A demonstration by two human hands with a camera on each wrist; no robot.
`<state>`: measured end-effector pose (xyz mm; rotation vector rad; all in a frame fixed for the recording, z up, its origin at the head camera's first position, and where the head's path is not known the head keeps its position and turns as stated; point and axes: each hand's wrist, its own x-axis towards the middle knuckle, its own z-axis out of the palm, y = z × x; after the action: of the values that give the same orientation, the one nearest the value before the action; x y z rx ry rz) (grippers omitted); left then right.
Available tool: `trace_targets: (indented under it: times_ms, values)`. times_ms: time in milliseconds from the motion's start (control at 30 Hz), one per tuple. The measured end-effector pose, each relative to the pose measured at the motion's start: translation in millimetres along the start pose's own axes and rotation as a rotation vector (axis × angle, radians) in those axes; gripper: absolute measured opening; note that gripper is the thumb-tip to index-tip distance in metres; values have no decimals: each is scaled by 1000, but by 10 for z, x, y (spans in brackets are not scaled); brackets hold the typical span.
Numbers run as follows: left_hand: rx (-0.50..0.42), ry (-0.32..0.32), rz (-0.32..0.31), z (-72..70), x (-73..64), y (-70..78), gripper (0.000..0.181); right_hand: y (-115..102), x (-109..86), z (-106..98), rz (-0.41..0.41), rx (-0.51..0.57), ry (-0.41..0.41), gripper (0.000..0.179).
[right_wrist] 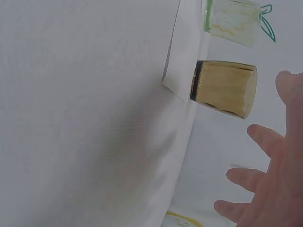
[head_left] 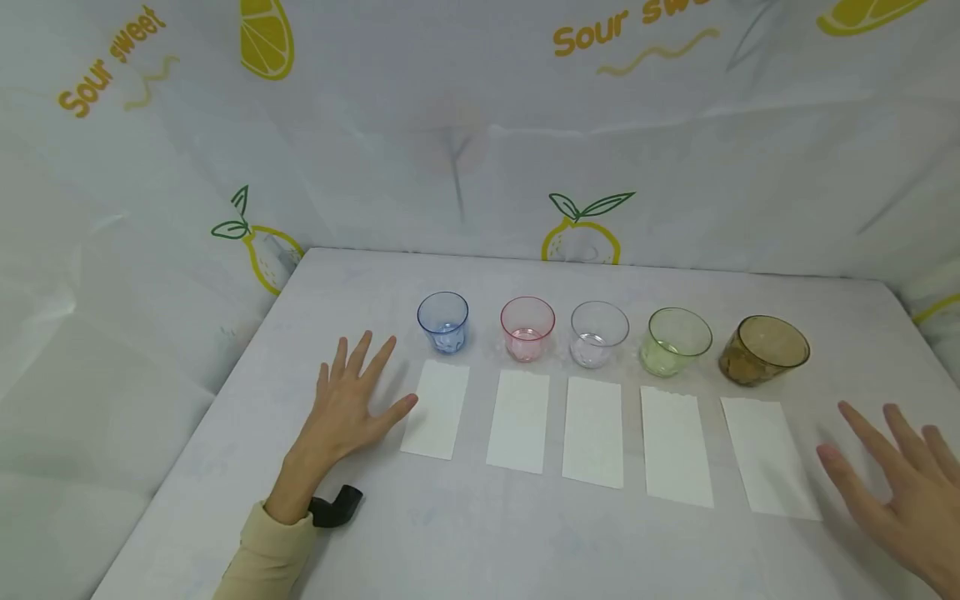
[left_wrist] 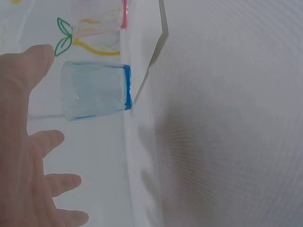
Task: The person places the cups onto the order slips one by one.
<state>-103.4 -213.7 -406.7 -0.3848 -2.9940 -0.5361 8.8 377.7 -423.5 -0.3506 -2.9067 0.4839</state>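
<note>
Across the table runs a row of glass cups: a blue cup [head_left: 448, 333], a pink cup [head_left: 527, 337], a clear cup [head_left: 595, 342], a green cup [head_left: 670, 350] and a brown cup [head_left: 757, 354]. In front of each lies a white paper strip, the leftmost paper [head_left: 437, 412] nearest my left hand [head_left: 351, 408]. That hand, fingers spread, holds nothing; the blue cup [left_wrist: 94, 90] stands beyond it in the left wrist view. My right hand [head_left: 911, 492] hovers with spread fingers right of the rightmost paper [head_left: 772, 458], apart from the brown cup [right_wrist: 225, 87].
A white cloth covers the table [head_left: 480, 542]. Behind it hangs a white sheet [head_left: 405, 125] printed with lemons and lettering. A black curved piece [head_left: 337, 507] sits at the left wrist, beside a beige sleeve [head_left: 270, 546].
</note>
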Motion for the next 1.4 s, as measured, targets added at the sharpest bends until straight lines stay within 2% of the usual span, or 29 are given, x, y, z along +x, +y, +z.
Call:
trace_targets:
  times_ms: [267, 500, 633, 767, 967, 1067, 1267, 1400]
  values:
    - [-32, -6, 16, -20, 3, 58, 86, -100, 5, -54, -34, 38, -28, 75]
    - [-74, -4, 62, -23, 31, 177, 86, -127, 59, -70, -138, 180, 58, 68]
    - [-106, 12, 115, -8, 47, 311, 86, -145, 108, -70, -134, 199, 61, 72]
    - [-147, 23, 196, 54, 46, 504, 87, -180, 139, -96, -123, 222, 58, 76]
    - [-207, 25, 336, 182, 37, 844, 85, -259, 184, -109, -74, 300, 102, 79]
    - [-233, -13, 380, 239, 52, 1027, 86, -308, 247, -105, -48, 334, 124, 80]
    - [-269, -138, 427, 346, 134, 1442, 86, -313, 380, -113, -2, 438, 113, 83]
    - [-276, -170, 448, 450, 194, 1718, 85, -318, 431, -87, 9, 484, 97, 83]
